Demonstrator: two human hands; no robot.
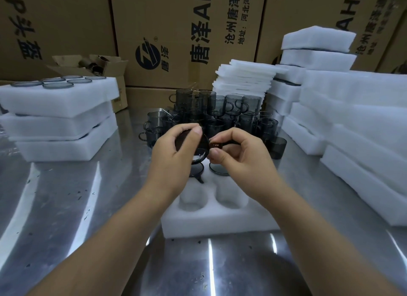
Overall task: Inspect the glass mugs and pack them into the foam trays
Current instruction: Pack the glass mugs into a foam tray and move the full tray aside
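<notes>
The desk (66,207) is shiny metal, streaked with glare and dotted with small dark specks. A white foam tray (218,220) lies near the middle. Behind it stands a cluster of smoky glass mugs (211,115). A stack of foam trays (59,123) sits far left, taller foam stacks (352,123) crowd the right, and cardboard boxes (187,35) line the far edge.
</notes>
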